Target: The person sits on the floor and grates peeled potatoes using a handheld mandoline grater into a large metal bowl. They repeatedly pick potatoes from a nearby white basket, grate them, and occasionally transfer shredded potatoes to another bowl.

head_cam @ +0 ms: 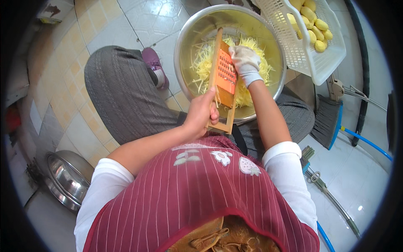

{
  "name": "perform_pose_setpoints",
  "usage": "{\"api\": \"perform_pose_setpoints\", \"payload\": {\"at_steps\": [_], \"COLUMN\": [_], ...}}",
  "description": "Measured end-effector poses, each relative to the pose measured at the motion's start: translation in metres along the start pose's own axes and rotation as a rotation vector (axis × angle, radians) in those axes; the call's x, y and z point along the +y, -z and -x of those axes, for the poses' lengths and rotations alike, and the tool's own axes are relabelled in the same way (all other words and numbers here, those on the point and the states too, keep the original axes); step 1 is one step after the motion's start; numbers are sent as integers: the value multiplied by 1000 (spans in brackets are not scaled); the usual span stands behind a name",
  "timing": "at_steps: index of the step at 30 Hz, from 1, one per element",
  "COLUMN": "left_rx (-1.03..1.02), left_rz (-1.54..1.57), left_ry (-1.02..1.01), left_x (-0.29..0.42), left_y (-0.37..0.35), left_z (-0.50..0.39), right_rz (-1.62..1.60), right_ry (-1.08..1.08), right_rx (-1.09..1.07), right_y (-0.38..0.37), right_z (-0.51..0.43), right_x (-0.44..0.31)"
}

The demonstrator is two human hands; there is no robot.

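A wooden-framed grater (227,71) with an orange grating plate stands tilted in a large stainless steel bowl (189,19). My left hand (201,113) is closed around the lower part of its frame. My right hand (245,63), in a whitish knit glove, lies against the grater's right side near the upper part of the plate; its fingers are curled, and whether a potato is under them cannot be seen. Pale yellow shreds (203,63), apparently potato, lie in the bowl beneath and on both sides of the grater.
A white plastic basket (333,63) of peeled potatoes (318,33) stands against the bowl's upper right. A broom (327,121) and a metal-handled tool (333,201) lie to the right. Metal basins (67,176) are at lower left. My knees flank the bowl.
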State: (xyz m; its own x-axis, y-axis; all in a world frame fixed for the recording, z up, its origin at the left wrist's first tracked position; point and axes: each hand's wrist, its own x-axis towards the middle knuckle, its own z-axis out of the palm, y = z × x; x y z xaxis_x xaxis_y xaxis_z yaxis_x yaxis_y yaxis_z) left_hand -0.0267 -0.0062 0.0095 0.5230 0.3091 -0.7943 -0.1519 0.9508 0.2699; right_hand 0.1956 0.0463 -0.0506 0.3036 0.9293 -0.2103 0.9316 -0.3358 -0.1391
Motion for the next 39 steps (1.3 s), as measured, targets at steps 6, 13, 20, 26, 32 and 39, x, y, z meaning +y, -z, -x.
{"api": "perform_pose_setpoints", "payload": {"at_steps": [6,13,20,26,32,39], "left_rx": [-32,-98,618,335,424,615], "left_rz": [-228,-295,-815,-454,-596,-777], "left_ry": [-182,-180,-932,-181,-348,-400], "left_x": [23,36,17,0,34,149], "left_y": [-12,-27,48,55,46,17], "left_z": [22,21,-23,-52,-3,113], "right_rz": [-231,-1774,-978,-674,-1664,-2045], "right_ry": [-147,-339,-120,-6,90,177], "right_rx": [193,-465,-214,-115,-224,204], "right_y": [11,39,88,121,149,181], "right_z": [15,71,82,76,73,62], "right_x": [18,27,46,61,84,135]}}
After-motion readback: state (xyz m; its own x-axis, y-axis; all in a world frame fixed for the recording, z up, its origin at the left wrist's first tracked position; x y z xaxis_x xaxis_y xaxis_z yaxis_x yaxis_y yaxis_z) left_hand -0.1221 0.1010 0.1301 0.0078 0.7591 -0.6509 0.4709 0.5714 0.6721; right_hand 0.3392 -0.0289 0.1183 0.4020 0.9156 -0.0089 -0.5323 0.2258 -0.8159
